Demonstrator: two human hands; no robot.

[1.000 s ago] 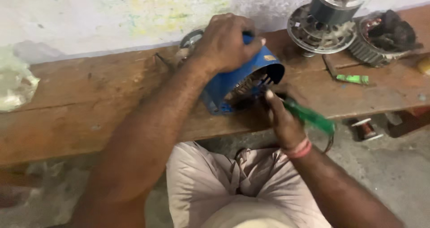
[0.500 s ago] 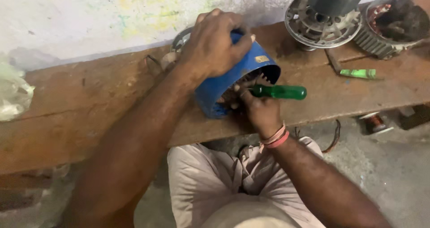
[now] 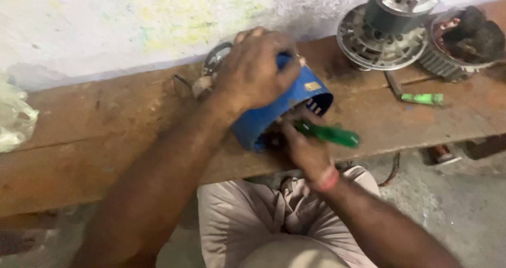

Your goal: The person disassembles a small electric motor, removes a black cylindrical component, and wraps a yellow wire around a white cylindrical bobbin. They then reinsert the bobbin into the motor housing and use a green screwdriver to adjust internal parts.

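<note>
The left hand point(image 3: 258, 70) is clamped over the top of a blue cylindrical motor housing point(image 3: 287, 110), fingers wrapped round its far side, pinning it tilted near the front edge of the wooden bench point(image 3: 105, 141), about midway along. The right hand point(image 3: 305, 149) is closed round a green-handled screwdriver point(image 3: 329, 134), whose handle juts rightward; its tip is hidden at the housing's open, slotted mouth, so whether it bears on a screw cannot be told. Against a second ago, the screwdriver has swung from pointing down and to the right, off the front edge, up to lie nearly level at the housing's mouth, and the right hand has drawn in close under the housing, while the left hand's hold has stayed as it was; that reads as the tool now being worked into the housing's opening rather than held off it. A small yellow rectangular label point(image 3: 313, 86) sits on the blue housing's side near its rim. Behind the left hand, a metal ring part point(image 3: 213, 62) shows toward the back edge. At the far right end stand a grey finned motor part point(image 3: 387, 28) and a dark round wound part point(image 3: 464, 36), with a second green-handled tool point(image 3: 421, 98) lying before them. A crumpled clear plastic bag point(image 3: 16, 123) rests at the left end.
</note>
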